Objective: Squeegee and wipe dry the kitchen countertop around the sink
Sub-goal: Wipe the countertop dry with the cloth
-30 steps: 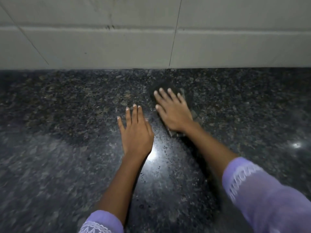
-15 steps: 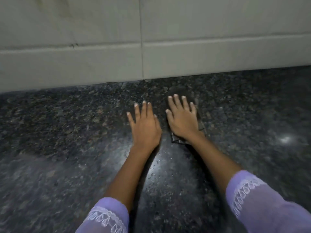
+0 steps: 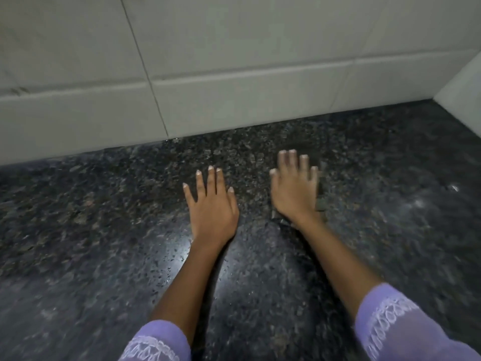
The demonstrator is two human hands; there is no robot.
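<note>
Since the earlier frames my right hand (image 3: 295, 190) has slid the cloth (image 3: 321, 204) rightward along the counter (image 3: 91, 230), toward the corner where the side wall (image 3: 460, 82) meets the back tiles (image 3: 234, 74); my left hand (image 3: 212, 207) has stayed planted about where it was. The right hand lies flat, fingers straight and a little spread, pressing the cloth down rather than gripping it. It is blurred, so I judge it mid-stroke. Only a dark sliver of cloth shows past the little-finger side and at the wrist; the rest is hidden under the palm. The left hand is also flat and open, fingers fanned, holding nothing, resting on the granite as a brace. Neither the sink nor a squeegee is in view, so I take this as the wipe-dry part, working the back strip near the wall.

What worries me: with nothing curled round the cloth, it can bunch or slip out from under the palm if I push fast into the corner, leaving the edge along the tiles damp. The stone shines near my left wrist, and I cannot tell whether that is wetness or lamp glare; a braced palm could skid there.
</note>
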